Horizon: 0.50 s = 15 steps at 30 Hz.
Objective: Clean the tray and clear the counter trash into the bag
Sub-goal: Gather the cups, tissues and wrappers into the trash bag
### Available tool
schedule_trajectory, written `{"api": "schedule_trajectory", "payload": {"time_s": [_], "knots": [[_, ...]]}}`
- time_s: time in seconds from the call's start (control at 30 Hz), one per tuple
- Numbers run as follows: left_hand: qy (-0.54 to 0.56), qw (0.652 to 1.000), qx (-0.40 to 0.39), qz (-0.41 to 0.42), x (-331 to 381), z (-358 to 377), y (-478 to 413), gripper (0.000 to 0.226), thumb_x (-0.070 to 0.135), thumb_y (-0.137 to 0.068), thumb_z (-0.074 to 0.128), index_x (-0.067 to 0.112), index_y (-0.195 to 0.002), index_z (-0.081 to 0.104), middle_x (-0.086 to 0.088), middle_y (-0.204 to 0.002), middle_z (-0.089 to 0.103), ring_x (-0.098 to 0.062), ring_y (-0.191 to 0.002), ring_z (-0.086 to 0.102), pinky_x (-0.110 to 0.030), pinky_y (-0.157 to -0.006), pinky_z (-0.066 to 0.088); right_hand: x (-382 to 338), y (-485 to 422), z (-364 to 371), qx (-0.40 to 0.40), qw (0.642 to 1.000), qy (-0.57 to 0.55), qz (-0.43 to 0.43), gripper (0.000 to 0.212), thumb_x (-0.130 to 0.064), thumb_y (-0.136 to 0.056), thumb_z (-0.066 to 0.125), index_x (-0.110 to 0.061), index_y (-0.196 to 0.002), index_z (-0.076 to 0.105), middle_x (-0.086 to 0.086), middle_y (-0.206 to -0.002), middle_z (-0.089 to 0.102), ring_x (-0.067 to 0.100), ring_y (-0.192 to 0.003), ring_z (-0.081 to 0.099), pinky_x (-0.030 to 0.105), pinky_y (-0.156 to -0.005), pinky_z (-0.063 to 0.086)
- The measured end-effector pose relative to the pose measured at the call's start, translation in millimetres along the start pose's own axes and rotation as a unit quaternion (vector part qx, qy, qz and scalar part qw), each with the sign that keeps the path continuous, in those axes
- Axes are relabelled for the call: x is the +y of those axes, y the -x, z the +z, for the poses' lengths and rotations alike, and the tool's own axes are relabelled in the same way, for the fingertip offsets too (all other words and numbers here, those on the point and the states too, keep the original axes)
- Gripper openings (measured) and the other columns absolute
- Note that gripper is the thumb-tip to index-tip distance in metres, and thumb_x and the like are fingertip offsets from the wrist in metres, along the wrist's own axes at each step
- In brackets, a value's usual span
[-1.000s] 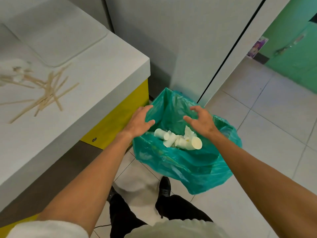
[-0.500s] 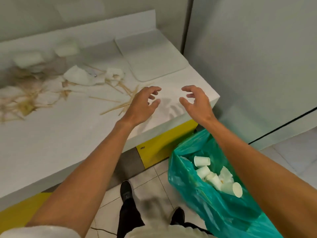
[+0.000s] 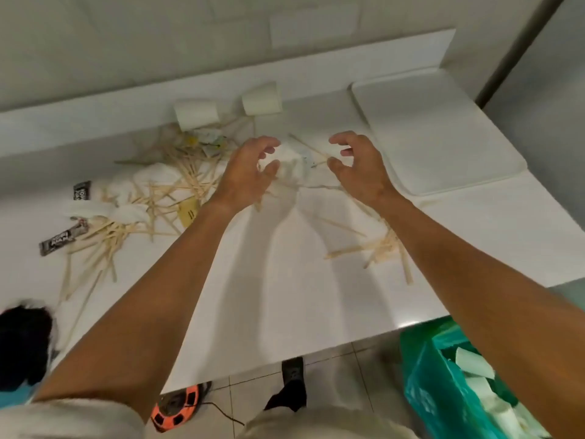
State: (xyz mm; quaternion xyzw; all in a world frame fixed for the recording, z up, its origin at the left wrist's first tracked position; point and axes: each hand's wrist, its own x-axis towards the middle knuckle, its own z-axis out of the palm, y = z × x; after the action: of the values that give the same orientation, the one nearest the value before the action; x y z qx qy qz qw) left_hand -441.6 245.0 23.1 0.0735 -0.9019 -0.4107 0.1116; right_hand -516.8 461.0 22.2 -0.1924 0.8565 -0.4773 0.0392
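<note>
A crumpled white napkin lies on the white counter among wooden stir sticks. My left hand and my right hand hover on either side of it, fingers curved inward like claws. The left fingertips reach the napkin's left edge; whether they grip it I cannot tell. The right hand holds nothing. A bare white tray lies at the counter's far right. The green trash bag, with paper cups inside, stands on the floor at the lower right, partly hidden by my right forearm.
Two paper cups lie by the back wall. More sticks lie under my right forearm. Black sachets and a yellow packet sit at the left. An orange cable reel is on the floor.
My view swung from the bag up to the counter. Both hands moved from over the bag, across the counter edge, out to the crumpled napkin.
</note>
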Motion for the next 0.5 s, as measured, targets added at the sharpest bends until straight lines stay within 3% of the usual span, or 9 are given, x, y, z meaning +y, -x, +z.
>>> {"api": "schedule_trajectory", "payload": {"time_s": [0.07,0.13,0.2,0.37,0.5], "knots": [[-0.019,1.000,0.004,-0.007,-20.7,-20.3,-20.0,0.035,0.019,-0.093,0.062,0.024,-0.127,0.058,0.000,-0.123,0.057,-0.008,-0.110,0.054,-0.012,-0.091,0.044,-7.4,-27.0,21.4,-0.005,1.000,0.007,0.004,0.034,-0.014,-0.089,0.066,-0.022,-0.121,0.059,0.003,-0.127,0.052,0.013,-0.107,0.055,0.013,-0.085,0.042],[-0.046,0.999,0.012,-0.009,-39.1,-39.4,-39.2,0.036,0.021,-0.092,0.064,0.026,-0.127,0.058,0.002,-0.122,0.056,-0.010,-0.114,0.053,-0.025,-0.101,0.044,-12.8,-53.0,39.9,-0.014,1.000,0.023,0.007,0.038,-0.015,-0.088,0.067,-0.023,-0.124,0.058,0.004,-0.129,0.051,0.017,-0.112,0.054,0.022,-0.093,0.045],[-0.094,0.995,0.018,-0.019,-53.9,-57.0,-57.6,0.036,0.022,-0.092,0.062,0.025,-0.128,0.057,0.002,-0.121,0.054,-0.015,-0.118,0.051,-0.030,-0.105,0.041,-17.4,-78.9,55.9,-0.025,0.999,0.045,0.008,0.043,-0.017,-0.087,0.066,-0.023,-0.128,0.056,0.005,-0.132,0.048,0.019,-0.117,0.052,0.029,-0.100,0.046],[-0.261,0.964,0.012,-0.054,-84.9,-88.9,-98.3,0.041,0.024,-0.093,0.057,0.020,-0.133,0.050,-0.013,-0.135,0.045,-0.032,-0.126,0.040,-0.042,-0.105,0.036,-22.8,-139.1,86.8,-0.063,0.991,0.114,0.011,0.057,-0.025,-0.086,0.062,-0.028,-0.140,0.044,0.004,-0.140,0.042,0.020,-0.124,0.048,0.025,-0.100,0.039],[-0.339,0.940,0.018,-0.031,-110.8,-102.1,-125.2,0.052,0.020,-0.087,0.062,0.019,-0.136,0.045,-0.015,-0.137,0.041,-0.036,-0.126,0.038,-0.046,-0.102,0.034,-24.6,-179.3,109.4,-0.079,0.978,0.194,-0.022,0.065,-0.027,-0.083,0.063,-0.024,-0.144,0.040,0.005,-0.147,0.037,0.027,-0.132,0.041,0.041,-0.109,0.037]]}}
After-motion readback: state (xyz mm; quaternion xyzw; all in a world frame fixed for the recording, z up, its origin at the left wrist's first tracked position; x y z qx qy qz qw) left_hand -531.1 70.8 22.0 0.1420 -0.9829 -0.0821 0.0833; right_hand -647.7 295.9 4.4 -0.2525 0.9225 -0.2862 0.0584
